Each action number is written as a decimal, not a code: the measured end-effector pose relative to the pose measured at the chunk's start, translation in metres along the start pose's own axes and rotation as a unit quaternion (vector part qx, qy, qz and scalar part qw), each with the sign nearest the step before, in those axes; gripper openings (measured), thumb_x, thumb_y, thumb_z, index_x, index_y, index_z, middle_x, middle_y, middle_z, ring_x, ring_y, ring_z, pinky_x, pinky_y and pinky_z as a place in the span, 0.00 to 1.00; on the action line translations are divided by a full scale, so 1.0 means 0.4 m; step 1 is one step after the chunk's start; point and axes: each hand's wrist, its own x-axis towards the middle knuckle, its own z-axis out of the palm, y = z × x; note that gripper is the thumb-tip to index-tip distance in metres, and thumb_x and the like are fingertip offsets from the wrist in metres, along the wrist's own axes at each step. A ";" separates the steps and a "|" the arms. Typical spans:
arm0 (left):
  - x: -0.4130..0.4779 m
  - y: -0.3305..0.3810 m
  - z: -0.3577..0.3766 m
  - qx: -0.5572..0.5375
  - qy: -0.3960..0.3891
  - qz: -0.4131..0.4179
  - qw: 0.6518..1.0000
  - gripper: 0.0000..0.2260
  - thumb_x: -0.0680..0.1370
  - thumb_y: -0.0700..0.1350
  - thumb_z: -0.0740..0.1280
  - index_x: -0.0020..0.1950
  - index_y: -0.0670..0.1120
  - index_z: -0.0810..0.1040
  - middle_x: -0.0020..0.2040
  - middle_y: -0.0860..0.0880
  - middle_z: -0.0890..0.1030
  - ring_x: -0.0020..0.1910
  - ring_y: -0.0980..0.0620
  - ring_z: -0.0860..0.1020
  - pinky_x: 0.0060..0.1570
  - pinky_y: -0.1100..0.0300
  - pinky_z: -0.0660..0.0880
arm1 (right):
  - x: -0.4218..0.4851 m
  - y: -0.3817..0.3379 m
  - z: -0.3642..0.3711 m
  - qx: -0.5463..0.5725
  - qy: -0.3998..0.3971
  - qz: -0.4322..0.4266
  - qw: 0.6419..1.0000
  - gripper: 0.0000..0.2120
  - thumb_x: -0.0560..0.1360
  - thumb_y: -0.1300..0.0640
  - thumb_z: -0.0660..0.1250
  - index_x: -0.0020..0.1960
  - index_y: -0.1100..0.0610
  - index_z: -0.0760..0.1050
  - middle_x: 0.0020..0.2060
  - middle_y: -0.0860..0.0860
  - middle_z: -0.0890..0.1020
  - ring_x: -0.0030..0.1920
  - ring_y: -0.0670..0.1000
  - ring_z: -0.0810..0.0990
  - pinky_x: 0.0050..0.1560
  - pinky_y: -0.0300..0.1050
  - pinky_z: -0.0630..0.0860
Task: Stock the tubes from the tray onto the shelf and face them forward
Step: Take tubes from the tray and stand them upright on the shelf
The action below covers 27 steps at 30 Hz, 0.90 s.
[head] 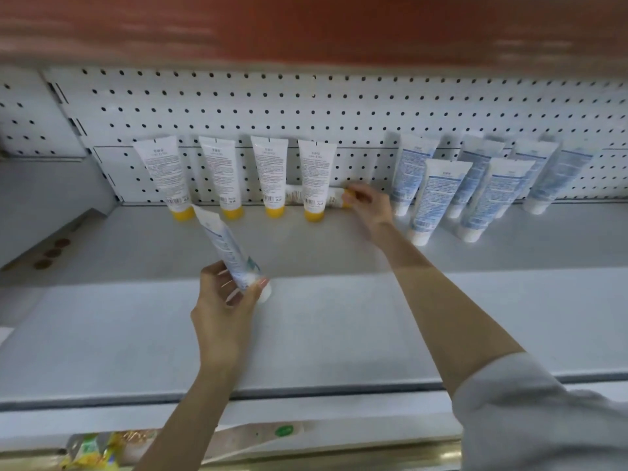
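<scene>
Several white tubes with yellow caps (270, 171) stand cap-down in a row at the back of the grey shelf (339, 317), their printed backs toward me. Behind the rightmost one lies a fallen yellow-capped tube (334, 198); my right hand (368, 207) grips its cap end. My left hand (224, 300) holds a blue-and-white tube (226, 246) by its white cap end, tilted up and left over the shelf's middle. Several blue-and-white tubes (438, 198) stand cap-down at the right. The tray is not in view.
A white pegboard (339, 107) backs the shelf, and a red panel (306, 25) hangs above. Three brown discs (52, 253) sit on a side ledge at the left. Yellow-green packets (91, 450) lie on a lower level at the bottom left.
</scene>
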 end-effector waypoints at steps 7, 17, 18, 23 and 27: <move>-0.004 0.005 0.002 0.015 -0.003 0.002 1.000 0.19 0.71 0.45 0.74 0.57 0.53 0.71 0.49 0.59 0.78 0.45 0.68 0.76 0.40 0.77 0.69 | 0.013 -0.006 -0.002 -0.017 -0.015 0.016 1.000 0.17 0.70 0.57 0.75 0.58 0.54 0.79 0.54 0.51 0.80 0.54 0.49 0.77 0.58 0.42 0.73; -0.003 0.010 0.007 0.014 0.003 -0.001 1.000 0.18 0.72 0.44 0.74 0.56 0.53 0.71 0.48 0.59 0.77 0.44 0.68 0.75 0.43 0.71 0.69 | -0.010 -0.016 -0.011 -0.066 -0.017 0.007 0.998 0.18 0.71 0.57 0.74 0.59 0.59 0.75 0.55 0.51 0.78 0.53 0.48 0.74 0.51 0.37 0.67; -0.003 0.011 0.007 0.015 0.003 -0.001 1.000 0.18 0.72 0.45 0.74 0.56 0.53 0.71 0.48 0.58 0.78 0.44 0.68 0.76 0.44 0.70 0.70 | -0.014 -0.015 -0.014 -0.066 -0.014 0.010 0.998 0.18 0.71 0.56 0.74 0.58 0.59 0.75 0.55 0.52 0.79 0.53 0.48 0.74 0.51 0.38 0.67; -0.006 0.017 0.005 0.022 0.001 0.000 1.000 0.18 0.72 0.45 0.74 0.56 0.52 0.70 0.49 0.56 0.78 0.44 0.66 0.76 0.48 0.66 0.70 | -0.050 -0.009 -0.032 -0.075 0.015 0.017 0.997 0.18 0.73 0.54 0.72 0.59 0.61 0.74 0.53 0.54 0.79 0.51 0.49 0.74 0.49 0.38 0.67; -0.006 0.016 0.005 0.021 0.001 0.000 1.000 0.18 0.72 0.45 0.74 0.57 0.52 0.70 0.52 0.54 0.78 0.47 0.56 0.78 0.44 0.72 0.69 | -0.084 0.003 -0.046 -0.119 0.024 0.020 0.992 0.18 0.75 0.53 0.69 0.60 0.62 0.72 0.51 0.53 0.76 0.51 0.50 0.73 0.44 0.33 0.64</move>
